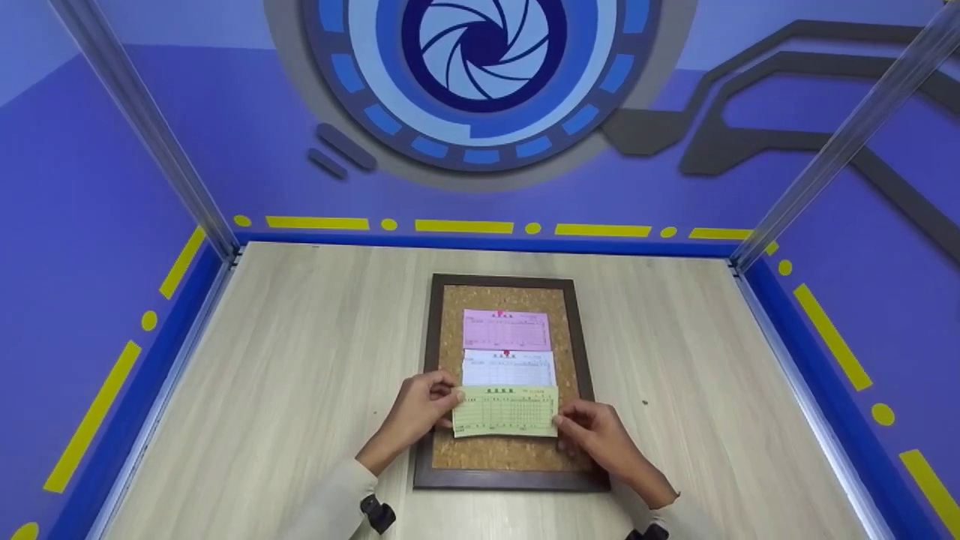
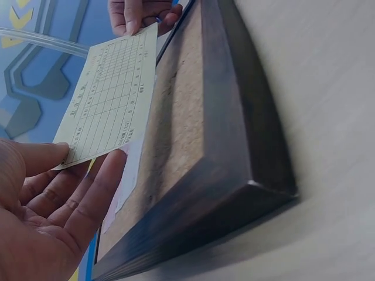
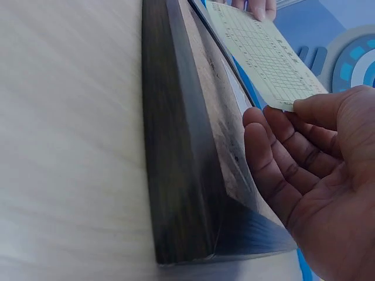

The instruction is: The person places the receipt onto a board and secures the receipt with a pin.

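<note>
A green form slip with a printed grid is stretched between both hands over a cork board. My left hand pinches its left edge between thumb and fingers; my right hand pinches the right edge. In the left wrist view the slip stands off the cork, tilted. Above it on the board, a white form slip hangs under a red pushpin, its lower part hidden by the green one. Higher still is a pink form slip with a reddish pin at its top.
The board's dark wooden frame lies on a pale wood-grain table. Blue printed panels wall in the back and both sides, with clear corner posts. A small dark speck lies right of the board.
</note>
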Demonstrator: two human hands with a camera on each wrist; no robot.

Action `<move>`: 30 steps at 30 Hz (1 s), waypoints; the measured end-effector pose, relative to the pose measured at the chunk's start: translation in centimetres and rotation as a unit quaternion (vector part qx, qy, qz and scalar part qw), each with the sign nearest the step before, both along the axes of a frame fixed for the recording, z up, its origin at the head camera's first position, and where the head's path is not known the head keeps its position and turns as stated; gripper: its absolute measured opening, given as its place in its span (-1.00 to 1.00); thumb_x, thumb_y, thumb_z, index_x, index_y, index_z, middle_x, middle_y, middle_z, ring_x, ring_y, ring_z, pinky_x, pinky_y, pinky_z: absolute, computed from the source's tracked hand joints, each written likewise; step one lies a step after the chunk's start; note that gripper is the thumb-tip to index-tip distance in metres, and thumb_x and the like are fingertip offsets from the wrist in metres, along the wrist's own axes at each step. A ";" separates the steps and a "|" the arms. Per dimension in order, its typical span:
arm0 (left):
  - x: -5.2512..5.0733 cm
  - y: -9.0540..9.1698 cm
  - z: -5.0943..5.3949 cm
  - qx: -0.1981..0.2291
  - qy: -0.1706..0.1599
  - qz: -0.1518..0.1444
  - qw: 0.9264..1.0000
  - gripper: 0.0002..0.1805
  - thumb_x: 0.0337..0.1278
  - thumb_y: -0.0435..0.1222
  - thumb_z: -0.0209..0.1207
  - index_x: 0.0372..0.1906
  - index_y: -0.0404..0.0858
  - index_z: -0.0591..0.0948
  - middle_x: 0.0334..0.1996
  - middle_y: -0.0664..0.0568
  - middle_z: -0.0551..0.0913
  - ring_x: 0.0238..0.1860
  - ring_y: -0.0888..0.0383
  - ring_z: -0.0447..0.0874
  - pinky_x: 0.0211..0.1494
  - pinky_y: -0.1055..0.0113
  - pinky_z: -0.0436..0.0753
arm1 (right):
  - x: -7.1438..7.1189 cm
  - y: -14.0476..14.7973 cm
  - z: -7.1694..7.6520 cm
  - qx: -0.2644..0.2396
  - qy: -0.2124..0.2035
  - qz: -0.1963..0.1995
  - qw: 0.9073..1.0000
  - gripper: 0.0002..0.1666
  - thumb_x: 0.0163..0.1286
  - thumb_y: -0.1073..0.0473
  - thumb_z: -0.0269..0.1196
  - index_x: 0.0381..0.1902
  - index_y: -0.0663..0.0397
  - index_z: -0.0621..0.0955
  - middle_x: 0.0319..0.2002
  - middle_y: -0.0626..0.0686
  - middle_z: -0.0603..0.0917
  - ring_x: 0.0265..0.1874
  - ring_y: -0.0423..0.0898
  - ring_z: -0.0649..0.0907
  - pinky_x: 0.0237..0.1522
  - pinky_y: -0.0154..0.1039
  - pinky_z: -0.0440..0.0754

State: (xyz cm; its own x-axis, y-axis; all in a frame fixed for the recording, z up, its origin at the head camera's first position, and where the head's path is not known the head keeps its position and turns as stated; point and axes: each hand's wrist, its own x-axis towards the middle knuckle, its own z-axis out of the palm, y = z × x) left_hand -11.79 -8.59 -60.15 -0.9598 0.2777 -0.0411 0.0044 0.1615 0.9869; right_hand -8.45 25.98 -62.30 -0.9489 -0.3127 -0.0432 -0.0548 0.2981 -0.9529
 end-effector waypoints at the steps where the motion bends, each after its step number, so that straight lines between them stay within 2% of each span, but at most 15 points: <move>1: 0.0 0.1 -0.2 -0.003 -0.001 0.000 1.000 -0.91 0.41 -0.49 0.36 -0.08 -0.45 0.72 -0.29 -0.07 0.77 -0.33 0.10 0.80 -0.37 0.11 0.86 | 0.1 0.1 -0.1 -0.002 -0.004 0.000 1.000 -0.79 0.63 0.17 0.36 -0.12 0.25 0.75 -0.36 0.17 0.78 -0.46 -0.08 0.77 -0.45 -0.28 0.74; 5: 0.1 0.5 -0.8 -0.024 0.000 0.000 1.000 -0.94 0.43 -0.48 0.33 -0.11 -0.43 0.72 -0.33 -0.04 0.75 -0.42 0.10 0.78 -0.40 0.18 0.84 | 0.3 0.4 -0.4 -0.004 -0.017 0.002 1.000 -0.78 0.64 0.18 0.34 -0.12 0.28 0.73 -0.41 0.18 0.78 -0.52 -0.10 0.75 -0.52 -0.28 0.74; 8: 0.1 0.7 -1.2 -0.043 0.006 0.001 0.999 -0.96 0.46 -0.46 0.33 -0.14 -0.40 0.73 -0.39 -0.04 0.73 -0.53 0.14 0.72 -0.51 0.27 0.78 | 0.3 0.4 -0.5 0.008 -0.029 -0.001 1.000 -0.78 0.65 0.18 0.32 -0.14 0.27 0.72 -0.45 0.13 0.77 -0.57 -0.13 0.73 -0.58 -0.32 0.69; 12: 0.0 1.0 -1.6 -0.078 0.032 0.007 0.996 -0.94 0.45 -0.42 0.35 -0.18 -0.37 0.75 -0.43 0.03 0.71 -0.60 0.24 0.59 -0.61 0.43 0.60 | 0.4 0.4 -0.3 0.033 -0.040 -0.008 0.999 -0.80 0.63 0.20 0.32 -0.19 0.24 0.72 -0.48 0.06 0.74 -0.63 -0.15 0.70 -0.65 -0.35 0.64; 15: -0.2 1.2 -1.9 -0.106 0.058 0.008 0.993 -0.95 0.41 -0.43 0.37 -0.22 -0.36 0.77 -0.42 0.09 0.70 -0.52 0.30 0.55 -0.52 0.48 0.54 | 0.5 0.3 -0.2 0.047 -0.047 0.001 0.998 -0.80 0.63 0.21 0.31 -0.22 0.24 0.72 -0.48 0.04 0.74 -0.65 -0.16 0.69 -0.66 -0.36 0.62; 19: -0.2 1.4 -2.3 -0.136 0.083 0.005 0.987 -0.94 0.35 -0.47 0.39 -0.28 -0.31 0.78 -0.41 0.11 0.71 -0.40 0.29 0.56 -0.34 0.44 0.56 | 0.4 0.2 0.0 0.059 -0.055 0.019 0.997 -0.77 0.62 0.22 0.31 -0.27 0.26 0.70 -0.50 0.05 0.73 -0.68 -0.18 0.64 -0.68 -0.39 0.57; 22: -0.2 1.4 -2.5 -0.159 0.097 0.000 0.983 -0.92 0.33 -0.46 0.40 -0.29 -0.25 0.78 -0.40 0.14 0.72 -0.39 0.30 0.56 -0.30 0.41 0.57 | 0.5 0.3 0.1 0.067 -0.058 0.026 0.996 -0.76 0.61 0.24 0.32 -0.30 0.27 0.70 -0.54 0.06 0.73 -0.73 -0.19 0.62 -0.72 -0.41 0.53; 26: -0.3 1.5 -3.1 -0.190 0.133 0.006 0.973 -0.94 0.30 -0.40 0.43 -0.30 -0.20 0.79 -0.38 0.18 0.73 -0.38 0.32 0.53 -0.24 0.32 0.59 | 0.5 0.4 0.4 0.088 -0.059 0.032 0.994 -0.77 0.60 0.27 0.31 -0.32 0.25 0.71 -0.58 0.04 0.73 -0.77 -0.22 0.62 -0.76 -0.41 0.51; 30: -0.2 1.7 -3.1 -0.225 0.171 0.009 0.959 -0.94 0.27 -0.40 0.46 -0.30 -0.19 0.80 -0.34 0.14 0.76 -0.28 0.19 0.64 -0.10 0.10 0.66 | 0.4 0.3 0.5 0.106 -0.057 0.034 0.992 -0.78 0.59 0.30 0.28 -0.32 0.23 0.72 -0.60 0.00 0.72 -0.79 -0.25 0.62 -0.77 -0.41 0.52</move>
